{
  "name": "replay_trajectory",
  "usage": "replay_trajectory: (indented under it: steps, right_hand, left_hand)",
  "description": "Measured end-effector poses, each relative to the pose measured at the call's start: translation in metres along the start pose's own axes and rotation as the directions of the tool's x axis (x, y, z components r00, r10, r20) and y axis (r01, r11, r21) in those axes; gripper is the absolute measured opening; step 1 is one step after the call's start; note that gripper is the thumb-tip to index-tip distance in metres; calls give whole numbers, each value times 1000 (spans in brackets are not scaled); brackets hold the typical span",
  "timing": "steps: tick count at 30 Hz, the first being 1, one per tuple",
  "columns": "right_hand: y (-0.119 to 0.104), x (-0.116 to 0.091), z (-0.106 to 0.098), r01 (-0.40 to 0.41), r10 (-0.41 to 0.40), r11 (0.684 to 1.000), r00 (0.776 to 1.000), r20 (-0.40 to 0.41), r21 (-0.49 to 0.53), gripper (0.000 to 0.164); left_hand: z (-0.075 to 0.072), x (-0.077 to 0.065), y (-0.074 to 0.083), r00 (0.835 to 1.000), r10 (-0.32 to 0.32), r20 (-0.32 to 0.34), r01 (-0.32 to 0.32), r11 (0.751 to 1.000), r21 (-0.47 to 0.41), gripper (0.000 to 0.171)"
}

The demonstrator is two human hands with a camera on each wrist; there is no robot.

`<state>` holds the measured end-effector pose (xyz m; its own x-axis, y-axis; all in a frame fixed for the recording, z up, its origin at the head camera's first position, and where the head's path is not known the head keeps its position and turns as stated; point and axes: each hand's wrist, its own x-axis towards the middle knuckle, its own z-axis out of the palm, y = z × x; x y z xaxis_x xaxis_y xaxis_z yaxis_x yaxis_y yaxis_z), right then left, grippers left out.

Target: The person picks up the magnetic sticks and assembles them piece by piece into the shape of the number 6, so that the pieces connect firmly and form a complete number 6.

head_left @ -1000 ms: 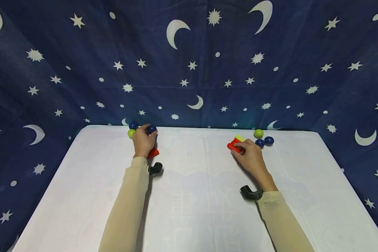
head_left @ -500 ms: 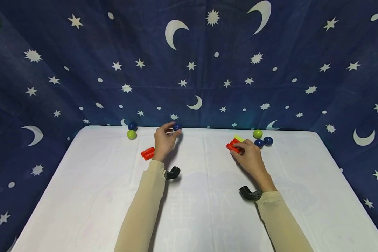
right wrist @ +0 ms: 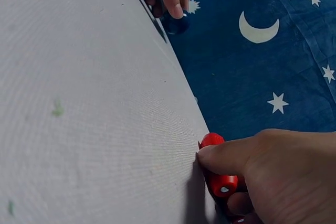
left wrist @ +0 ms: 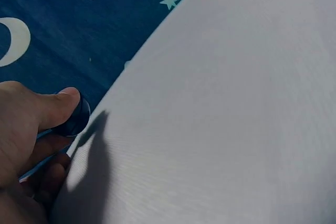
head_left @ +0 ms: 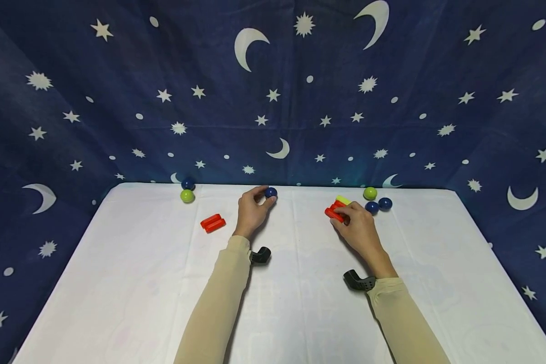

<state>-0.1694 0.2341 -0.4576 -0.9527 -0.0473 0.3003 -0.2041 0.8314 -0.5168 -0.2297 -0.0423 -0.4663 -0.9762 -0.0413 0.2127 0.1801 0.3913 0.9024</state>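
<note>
- dark blue backdrop point(head_left: 296, 111): fills the top of my head view, pale moons, stars and dots, stands right behind the table's far edge.
- white table point(head_left: 309, 308): spans the lower part of my view; the small parts sit along its far side.
- tan sleeves point(head_left: 216, 306): one per arm, both reaching in from the bottom.
- left hand point(head_left: 251, 215): i read it as pinching the held blue ball point(head_left: 270, 192) between thumb and fingers, near the far edge, left of the right hand. can't tell from my views whether the ball touches the cloth.
- right hand point(head_left: 359, 230): thumb and fingers pinching at the gripped red pieces point(head_left: 333, 214), near the far edge. fingers hide part, so i can't tell how many are in the grip.
- black brackets point(head_left: 261, 255): one at each wrist, inner side.
- loose red pieces point(head_left: 213, 223): two, lying side by side on the table, left of the left hand.
- yellow-green piece point(head_left: 343, 200): just behind the gripped red pieces, partly covered.
- right blue balls point(head_left: 385, 203): two, side by side, just beyond the right hand.
- right green ball point(head_left: 370, 193): just behind that pair.
- left blue ball point(head_left: 188, 184): at the far edge, left side.
- left green ball point(head_left: 187, 196): just in front of it.
</note>
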Motion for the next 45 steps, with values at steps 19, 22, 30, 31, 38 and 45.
replay_trajectory:
  steps: [19, 22, 30, 31, 38, 45]
  right_hand:
    - [-4, 0, -1, 59, -59, 998, 998, -16, 6, 27]
    - [-7, 2, 0, 76, -75, 996, 997, -24, 36, 25]
    - [-22, 25, 11, 114, -120, 986, 992, 46, 126, 23]
    - [-24, 30, 14, 119, -129, 984, 990, 63, 131, 23]
    - [-42, 64, 33, 120, -146, 983, 969, 198, 137, 23]
    - [-55, 83, 44, 145, -179, 978, 955, 238, 153, 24]
  left_hand:
    - [10, -3, -10, 993, 97, -61, -84, 979, 185, 41]
    - [12, -2, -11, 993, 100, -65, -85, 976, 201, 41]
    - [12, -2, -10, 993, 100, -67, -82, 968, 237, 40]
    - [12, -2, -10, 993, 100, -68, -82, 967, 240, 40]
    - [11, -2, -8, 995, 79, -64, -60, 964, 258, 41]
    - [11, -3, -7, 998, 51, -47, -37, 965, 259, 42]
